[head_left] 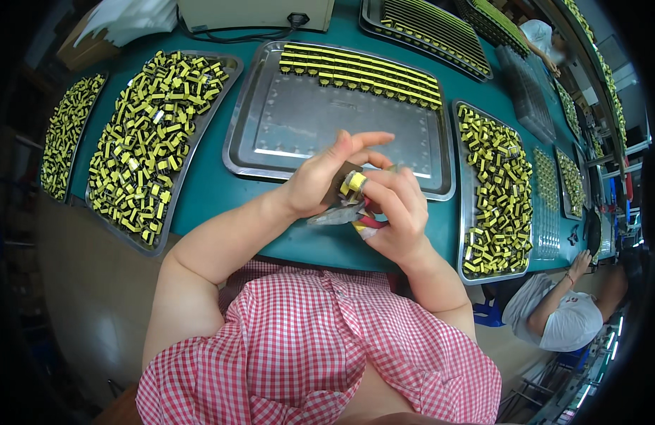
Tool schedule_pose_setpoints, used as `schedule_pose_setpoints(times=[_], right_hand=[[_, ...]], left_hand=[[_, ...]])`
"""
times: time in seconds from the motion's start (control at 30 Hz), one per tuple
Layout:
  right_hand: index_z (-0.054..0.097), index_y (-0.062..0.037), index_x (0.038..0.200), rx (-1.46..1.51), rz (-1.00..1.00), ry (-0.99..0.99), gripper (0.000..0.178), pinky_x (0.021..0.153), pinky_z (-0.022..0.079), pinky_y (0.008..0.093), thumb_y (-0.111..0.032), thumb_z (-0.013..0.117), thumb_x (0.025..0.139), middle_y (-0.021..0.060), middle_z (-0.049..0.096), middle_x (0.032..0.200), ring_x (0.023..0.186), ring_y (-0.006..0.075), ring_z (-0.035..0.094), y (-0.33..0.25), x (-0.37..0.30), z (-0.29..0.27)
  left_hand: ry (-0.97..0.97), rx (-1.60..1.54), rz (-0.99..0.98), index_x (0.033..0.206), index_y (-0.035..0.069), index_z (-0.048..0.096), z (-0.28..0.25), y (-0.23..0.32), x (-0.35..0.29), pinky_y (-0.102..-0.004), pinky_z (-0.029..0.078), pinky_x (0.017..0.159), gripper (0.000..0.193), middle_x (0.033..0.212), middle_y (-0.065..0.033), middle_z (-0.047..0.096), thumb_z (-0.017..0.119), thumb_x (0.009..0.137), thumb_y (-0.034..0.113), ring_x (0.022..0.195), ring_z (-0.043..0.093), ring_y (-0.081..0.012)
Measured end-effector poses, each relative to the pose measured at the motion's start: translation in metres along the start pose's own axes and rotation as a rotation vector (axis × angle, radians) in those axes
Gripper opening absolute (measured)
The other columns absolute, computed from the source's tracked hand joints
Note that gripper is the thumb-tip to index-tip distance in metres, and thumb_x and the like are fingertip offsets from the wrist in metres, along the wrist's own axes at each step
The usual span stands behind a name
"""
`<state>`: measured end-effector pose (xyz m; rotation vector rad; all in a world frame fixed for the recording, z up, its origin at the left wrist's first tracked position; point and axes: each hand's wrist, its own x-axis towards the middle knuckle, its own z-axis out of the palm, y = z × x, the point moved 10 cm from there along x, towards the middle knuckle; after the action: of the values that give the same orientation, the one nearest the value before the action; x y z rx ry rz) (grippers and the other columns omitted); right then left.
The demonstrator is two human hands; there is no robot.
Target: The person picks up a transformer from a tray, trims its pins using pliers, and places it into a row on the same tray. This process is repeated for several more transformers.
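On the green table [200, 202], 1 metal tray [341, 117] of rowed components lies ahead; nearby, 2 trays of loose ones [197, 138] stand left, 1 right. The left hand [315, 183] has fingers apart; its grip, I cannot tell. The right hand [403, 221], nearer, clamps 1 pair of red-handled pliers [336, 215] pointing left. 1 yellow-wrapped component [355, 182] sits between the palms at the right fingertips, long axis unclear.

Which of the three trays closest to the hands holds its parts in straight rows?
The middle tray: its yellow-and-black parts line the far side in rows, while the left tray and right tray hold theirs jumbled.
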<state>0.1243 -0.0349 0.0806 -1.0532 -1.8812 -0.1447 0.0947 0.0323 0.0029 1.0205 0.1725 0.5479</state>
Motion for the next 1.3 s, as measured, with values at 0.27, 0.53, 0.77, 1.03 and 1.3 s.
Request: schedule_pose_setpoints(times=[0.27, 0.53, 0.77, 1.03, 1.3], right_hand=[[0.057, -0.0035, 0.088, 0.001, 0.052, -0.011, 0.041, 0.056, 0.043, 0.0329, 0.000, 0.068, 0.049, 0.0076, 0.059, 0.086, 0.064, 0.0238, 0.051, 0.005, -0.003, 0.005], [0.057, -0.0032, 0.087, 0.060, 0.116, 0.032, 0.039, 0.055, 0.043, 0.0307, 0.003, 0.068, 0.050, 0.0059, 0.059, 0.082, 0.064, 0.0220, 0.052, 0.020, -0.001, 0.003], [0.058, -0.0040, 0.088, 0.053, 0.118, 0.050, 0.040, 0.057, 0.044, 0.0312, 0.004, 0.068, 0.050, 0.0064, 0.058, 0.080, 0.066, 0.0226, 0.053, 0.019, 0.000, -0.002], [0.055, -0.0018, 0.104, 0.569, 0.779, 0.314, 0.022, 0.065, 0.045, 0.0238, -0.011, 0.059, 0.085, 0.0038, 0.058, 0.092, 0.075, 0.0107, 0.055, 0.107, -0.040, -0.019], [0.050, -0.0069, 0.115, 1.464, 1.060, 0.113, 0.033, 0.059, 0.045, 0.0278, -0.022, 0.057, 0.086, 0.0047, 0.059, 0.096, 0.076, 0.0135, 0.056, 0.097, -0.053, 0.058]], left_hand=[[0.011, -0.097, 0.021, 0.135, 0.002, 0.029, -0.003, -0.004, 0.001, -0.0268, 0.044, 0.083, 0.070, 0.113, -0.0142, 0.049, 0.021, 0.092, 0.057, 0.100, 0.052, -0.0160], [0.141, -0.052, -0.053, 0.130, 0.000, 0.036, -0.028, -0.011, 0.008, -0.0302, 0.047, 0.082, 0.051, 0.110, -0.0169, 0.055, 0.028, 0.097, 0.038, 0.095, 0.057, -0.0193], [0.223, -0.033, -0.024, 0.123, 0.000, 0.042, -0.037, 0.001, 0.007, -0.0292, 0.050, 0.068, 0.047, 0.105, -0.0170, 0.057, 0.035, 0.095, 0.036, 0.079, 0.060, -0.0180], [0.287, 0.303, 0.103, 0.120, 0.001, 0.048, -0.040, 0.015, 0.008, -0.0215, 0.043, 0.055, 0.038, 0.095, -0.0073, 0.057, 0.058, 0.085, 0.011, 0.068, 0.054, -0.0099], [0.240, 0.263, 0.153, 0.114, 0.000, 0.054, -0.031, 0.009, 0.008, -0.0229, 0.046, 0.067, 0.035, 0.096, -0.0083, 0.059, 0.062, 0.079, 0.003, 0.071, 0.054, -0.0100]])
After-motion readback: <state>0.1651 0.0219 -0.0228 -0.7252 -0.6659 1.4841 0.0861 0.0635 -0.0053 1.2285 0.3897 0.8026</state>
